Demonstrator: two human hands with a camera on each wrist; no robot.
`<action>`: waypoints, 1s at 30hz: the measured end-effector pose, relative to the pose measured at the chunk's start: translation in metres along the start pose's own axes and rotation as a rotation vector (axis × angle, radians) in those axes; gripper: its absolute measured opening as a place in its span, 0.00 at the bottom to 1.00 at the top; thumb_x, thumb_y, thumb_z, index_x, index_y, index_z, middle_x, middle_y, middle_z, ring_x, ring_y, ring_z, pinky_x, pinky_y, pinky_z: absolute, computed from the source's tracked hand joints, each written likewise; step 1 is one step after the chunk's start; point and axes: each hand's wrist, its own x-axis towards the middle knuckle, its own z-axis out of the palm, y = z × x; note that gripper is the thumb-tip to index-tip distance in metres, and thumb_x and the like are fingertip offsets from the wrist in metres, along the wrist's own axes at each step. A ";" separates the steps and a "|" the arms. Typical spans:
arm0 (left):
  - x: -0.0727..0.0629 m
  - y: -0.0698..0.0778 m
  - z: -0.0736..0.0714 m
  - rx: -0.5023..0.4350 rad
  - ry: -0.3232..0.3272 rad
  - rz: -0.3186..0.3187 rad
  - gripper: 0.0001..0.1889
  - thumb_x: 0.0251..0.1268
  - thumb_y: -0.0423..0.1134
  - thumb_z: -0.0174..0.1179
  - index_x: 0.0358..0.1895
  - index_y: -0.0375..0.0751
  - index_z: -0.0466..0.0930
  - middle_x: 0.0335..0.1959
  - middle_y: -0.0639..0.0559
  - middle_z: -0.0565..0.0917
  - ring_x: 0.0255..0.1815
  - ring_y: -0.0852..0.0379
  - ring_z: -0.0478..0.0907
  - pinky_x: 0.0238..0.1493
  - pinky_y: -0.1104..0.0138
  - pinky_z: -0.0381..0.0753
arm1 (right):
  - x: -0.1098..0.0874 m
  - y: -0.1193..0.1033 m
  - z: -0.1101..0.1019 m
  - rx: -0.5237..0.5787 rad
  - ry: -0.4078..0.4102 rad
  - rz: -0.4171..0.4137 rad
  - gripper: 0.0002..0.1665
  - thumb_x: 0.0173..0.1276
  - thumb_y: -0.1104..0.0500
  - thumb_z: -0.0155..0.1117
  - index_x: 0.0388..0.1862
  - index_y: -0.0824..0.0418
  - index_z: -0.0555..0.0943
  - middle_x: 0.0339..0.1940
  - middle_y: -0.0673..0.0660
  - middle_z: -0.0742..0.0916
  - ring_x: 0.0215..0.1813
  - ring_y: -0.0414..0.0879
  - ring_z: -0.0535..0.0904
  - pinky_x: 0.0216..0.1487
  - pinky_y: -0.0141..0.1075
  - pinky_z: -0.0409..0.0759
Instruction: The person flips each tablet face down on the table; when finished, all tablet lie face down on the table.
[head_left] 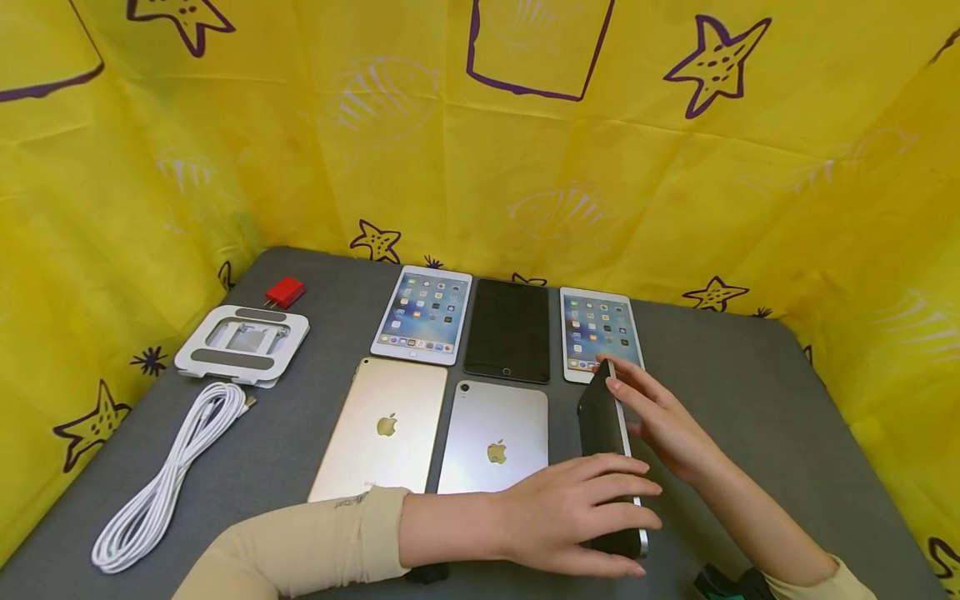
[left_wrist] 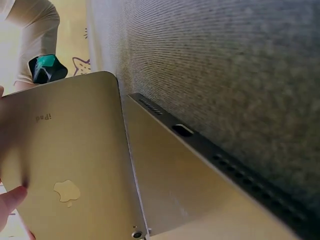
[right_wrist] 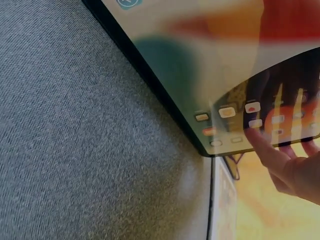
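A dark-backed tablet [head_left: 603, 425] stands on its long edge, tilted, at the right of the rows of tablets. My left hand [head_left: 573, 517] holds its near end, with the fingers reaching over the upper edge. At the far end, my right hand [head_left: 667, 417] grips the upper corner. The left wrist view has the tablet's back [left_wrist: 65, 145], with an apple logo and a small camera, and fingertips touch it. Its lit screen [right_wrist: 150, 55], with rows of app icons, faces the right wrist camera. Close to the held tablet lies a silver tablet [head_left: 493, 433], back up.
A gold tablet [head_left: 386, 425] lies back up. Behind are a white tablet [head_left: 423, 317], a black-screened tablet [head_left: 508, 329] and another white tablet [head_left: 600, 325]. At left are a folded white stand [head_left: 288, 346], a red charger plug [head_left: 285, 292] and a coiled white cable [head_left: 168, 475].
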 end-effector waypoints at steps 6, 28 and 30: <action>0.005 0.001 0.006 0.048 -0.036 -0.003 0.23 0.63 0.57 0.62 0.54 0.46 0.81 0.61 0.50 0.76 0.71 0.54 0.62 0.73 0.70 0.51 | -0.006 0.000 -0.006 0.006 0.018 0.036 0.35 0.80 0.50 0.44 0.78 0.62 0.51 0.76 0.64 0.59 0.69 0.53 0.64 0.62 0.64 0.65; 0.038 0.009 0.027 0.108 -0.408 -0.001 0.27 0.70 0.54 0.53 0.69 0.49 0.69 0.72 0.48 0.65 0.77 0.52 0.49 0.68 0.69 0.60 | -0.036 0.009 -0.042 -0.099 0.236 0.082 0.33 0.78 0.54 0.51 0.64 0.84 0.65 0.45 0.53 0.86 0.42 0.39 0.85 0.41 0.35 0.84; 0.039 0.010 0.029 0.106 -0.434 0.006 0.27 0.70 0.53 0.53 0.70 0.49 0.68 0.72 0.48 0.65 0.77 0.51 0.50 0.68 0.67 0.61 | -0.038 0.012 -0.043 -0.102 0.244 0.088 0.32 0.78 0.55 0.50 0.64 0.84 0.65 0.46 0.54 0.86 0.42 0.39 0.85 0.42 0.35 0.84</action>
